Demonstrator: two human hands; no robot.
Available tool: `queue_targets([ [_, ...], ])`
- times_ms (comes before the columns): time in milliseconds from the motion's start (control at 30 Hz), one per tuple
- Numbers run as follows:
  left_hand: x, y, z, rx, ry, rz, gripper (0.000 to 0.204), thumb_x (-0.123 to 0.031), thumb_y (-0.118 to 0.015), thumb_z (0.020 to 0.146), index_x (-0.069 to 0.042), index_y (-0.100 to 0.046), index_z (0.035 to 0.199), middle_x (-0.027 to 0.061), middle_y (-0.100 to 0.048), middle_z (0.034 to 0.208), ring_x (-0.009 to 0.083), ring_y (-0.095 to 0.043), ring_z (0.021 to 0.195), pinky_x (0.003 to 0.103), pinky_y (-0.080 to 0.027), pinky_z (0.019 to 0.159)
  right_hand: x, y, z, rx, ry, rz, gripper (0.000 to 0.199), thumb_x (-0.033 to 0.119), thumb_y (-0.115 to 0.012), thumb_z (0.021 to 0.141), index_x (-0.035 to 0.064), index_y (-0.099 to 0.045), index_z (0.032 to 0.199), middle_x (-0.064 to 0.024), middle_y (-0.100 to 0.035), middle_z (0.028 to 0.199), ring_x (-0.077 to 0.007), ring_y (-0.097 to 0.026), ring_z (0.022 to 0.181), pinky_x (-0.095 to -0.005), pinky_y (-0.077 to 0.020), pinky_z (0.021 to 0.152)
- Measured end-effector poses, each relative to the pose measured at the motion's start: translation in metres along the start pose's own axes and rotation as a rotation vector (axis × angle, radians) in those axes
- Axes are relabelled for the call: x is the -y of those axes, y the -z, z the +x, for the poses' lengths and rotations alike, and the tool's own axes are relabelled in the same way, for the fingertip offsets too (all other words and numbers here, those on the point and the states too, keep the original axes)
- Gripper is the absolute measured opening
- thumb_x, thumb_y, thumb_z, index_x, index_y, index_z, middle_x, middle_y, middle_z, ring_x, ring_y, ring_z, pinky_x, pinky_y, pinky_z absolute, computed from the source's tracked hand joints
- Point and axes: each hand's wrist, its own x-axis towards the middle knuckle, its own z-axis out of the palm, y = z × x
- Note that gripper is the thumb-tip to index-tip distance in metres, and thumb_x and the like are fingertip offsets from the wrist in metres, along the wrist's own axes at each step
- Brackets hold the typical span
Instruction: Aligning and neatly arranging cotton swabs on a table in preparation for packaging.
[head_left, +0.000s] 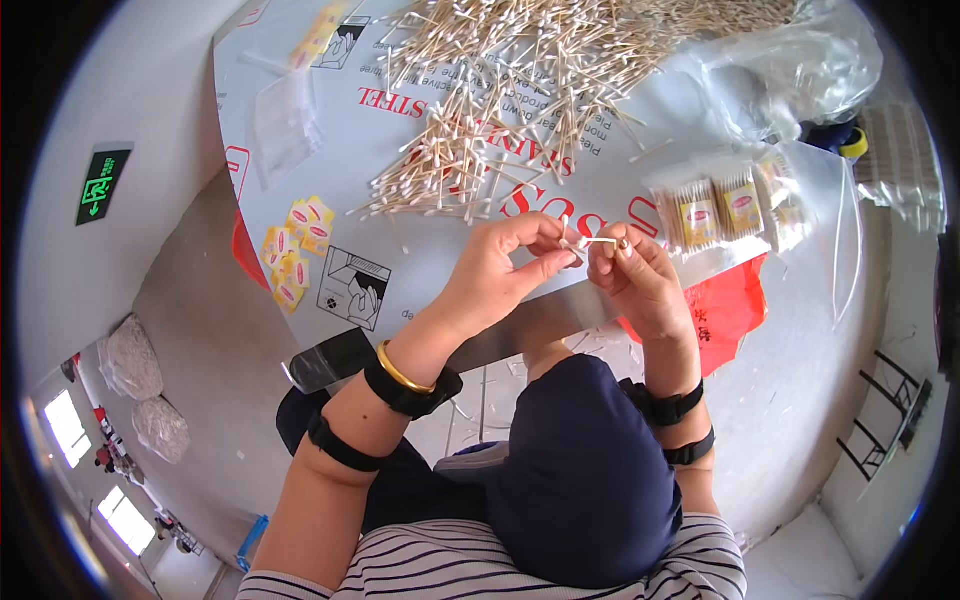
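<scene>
Here, both hands raised just above the near edge of the worktop (pixel 300 120). Left hand (pixel 500 265) and right hand (pixel 635 275) with fingers pinched shut on a few cotton swabs (pixel 598 241), spanning the gap between the fingertips; exact count hard to tell. Beyond the fingers, a large loose pile of swabs (pixel 500 110), unsorted. Right of the fingers, filled packets (pixel 720 210) lying done. Left of them, small yellow labels (pixel 295 250) and empty clear bags (pixel 280 120). Seemingly far more left than finished.
</scene>
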Motion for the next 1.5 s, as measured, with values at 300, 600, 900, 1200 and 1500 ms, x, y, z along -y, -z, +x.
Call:
queue_targets([
  [300,0.013,0.035,-0.029,-0.308,0.194,-0.098,0.027,-0.006,-0.070,0.103,0.001,-0.063,0.129,0.0125,-0.081,0.103,0.0112,-0.073,0.088,0.027,-0.057,0.083,0.022,0.045,-0.102,-0.101,0.226,0.037,0.033,0.035,-0.074,0.100,0.0057,-0.062,0.109,-0.0022,-0.055,0.100,-0.0148,-0.051,0.086,-0.0298,-0.0430,0.077],
  [600,0.023,0.077,-0.060,-0.504,0.161,0.197,0.010,-0.004,-0.075,0.101,-0.001,-0.070,0.110,0.0025,-0.076,0.102,0.0072,-0.068,0.088,0.026,-0.055,0.083,-0.019,0.217,-0.243,-0.955,0.356,0.351,0.015,0.027,-0.061,0.113,0.0147,-0.059,0.105,0.0058,-0.055,0.081,-0.0094,-0.046,0.066,-0.0280,-0.0398,0.064],
  [900,0.004,0.086,-0.042,-0.535,0.028,0.810,0.024,-0.003,-0.083,0.086,-0.010,-0.075,0.107,0.0017,-0.071,0.089,0.0191,-0.068,0.080,0.035,-0.052,0.076,0.016,-0.054,-0.008,-0.068,0.451,-1.276,0.023,0.004,-0.079,0.089,0.0049,-0.072,0.110,-0.0094,-0.067,0.089,-0.0275,-0.069,0.077,-0.0372,-0.0555,0.067],
  [1200,0.010,0.087,-0.036,-0.537,-0.141,1.048,0.028,-0.009,-0.085,0.084,-0.016,-0.074,0.109,-0.0035,-0.072,0.093,0.0200,-0.066,0.090,0.038,-0.044,0.089,0.012,-0.062,0.096,0.087,0.739,-2.117,0.011,0.004,-0.067,0.083,0.0118,-0.061,0.088,-0.0050,-0.061,0.085,-0.0237,-0.067,0.081,-0.0376,-0.0526,0.072],
  [1500,0.016,0.051,-0.051,-0.316,-0.172,1.017,0.026,-0.011,-0.085,0.082,-0.014,-0.076,0.106,-0.0002,-0.070,0.105,0.0234,-0.063,0.099,0.040,-0.043,0.092,0.001,-0.060,0.059,0.147,0.631,-1.529,0.013,0.008,-0.078,0.082,0.0093,-0.067,0.090,-0.0033,-0.068,0.083,-0.0254,-0.070,0.074,-0.0371,-0.0548,0.069],
])
